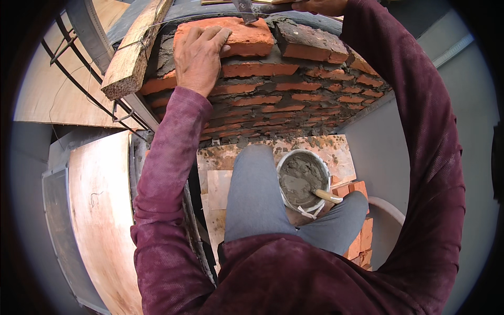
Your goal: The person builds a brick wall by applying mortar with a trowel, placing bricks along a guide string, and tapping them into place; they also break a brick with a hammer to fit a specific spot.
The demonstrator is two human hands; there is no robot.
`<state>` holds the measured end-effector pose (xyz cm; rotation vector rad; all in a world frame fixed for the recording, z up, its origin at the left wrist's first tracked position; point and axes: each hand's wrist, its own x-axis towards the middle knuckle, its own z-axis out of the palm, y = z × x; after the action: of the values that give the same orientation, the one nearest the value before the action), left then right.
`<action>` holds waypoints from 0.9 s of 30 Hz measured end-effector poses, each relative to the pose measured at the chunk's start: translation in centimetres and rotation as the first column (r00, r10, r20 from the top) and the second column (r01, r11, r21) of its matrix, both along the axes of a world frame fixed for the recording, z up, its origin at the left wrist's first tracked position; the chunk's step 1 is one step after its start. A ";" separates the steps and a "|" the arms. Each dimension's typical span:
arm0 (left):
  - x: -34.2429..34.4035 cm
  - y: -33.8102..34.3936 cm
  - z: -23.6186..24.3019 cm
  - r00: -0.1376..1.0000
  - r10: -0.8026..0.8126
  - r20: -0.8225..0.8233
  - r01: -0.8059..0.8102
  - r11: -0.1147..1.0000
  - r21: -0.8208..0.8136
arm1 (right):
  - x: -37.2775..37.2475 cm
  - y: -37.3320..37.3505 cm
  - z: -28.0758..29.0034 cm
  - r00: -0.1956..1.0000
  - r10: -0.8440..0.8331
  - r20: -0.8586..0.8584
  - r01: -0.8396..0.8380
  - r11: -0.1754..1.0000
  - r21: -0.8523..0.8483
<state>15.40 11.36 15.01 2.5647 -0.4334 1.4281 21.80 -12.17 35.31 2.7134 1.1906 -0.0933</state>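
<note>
A: What do our hands have hold of?

B: Our left grip [198, 62] is spread, half open, over an orange brick [249, 42] at the top centre of the frame, lying on it rather than wrapped round it. Our right grip [320, 6], at the top edge, looks closed round the handle of a metal-headed tool [244, 11], its head at the brick's top face.

A: Which step are we on?

B: We'd judge we are bedding that brick on the top of the wall [283, 100], beside a mortar-smeared brick [310, 42] to its right. The next move seems to call for light taps, our left fingers kept clear of the metal. More mortar [299, 181] sits in the bucket [328, 170], right of the frame's centre.

A: What can't we make out?

B: The frame cuts off part of our right grip and the tool, so we can't tell its kind. The bed under the brick is hidden too. Mortar covers whatever end the wooden handle [328, 196] carries, and our bent leg [336, 226] partly hides the loose bricks [366, 231] at lower right.
</note>
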 end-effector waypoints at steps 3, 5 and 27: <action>-0.1 -0.3 -0.2 1.000 -0.007 -0.004 0.007 1.000 -0.017 | -0.3 -0.2 -0.1 0.992 -0.126 0.023 0.117 0.965 0.234; 0.0 -0.6 0.0 1.000 -0.006 0.006 0.006 1.000 0.000 | 0.5 -0.8 -1.0 0.994 0.037 0.101 -0.063 0.962 0.264; 0.9 -0.8 0.3 0.997 0.035 -0.070 -0.030 0.997 0.075 | 0.4 -0.2 -1.7 0.995 -0.028 0.100 0.032 0.999 -0.034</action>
<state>16.32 10.57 15.31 2.6833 -0.4440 1.3510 22.17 -12.42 33.62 2.6718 1.1101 0.0159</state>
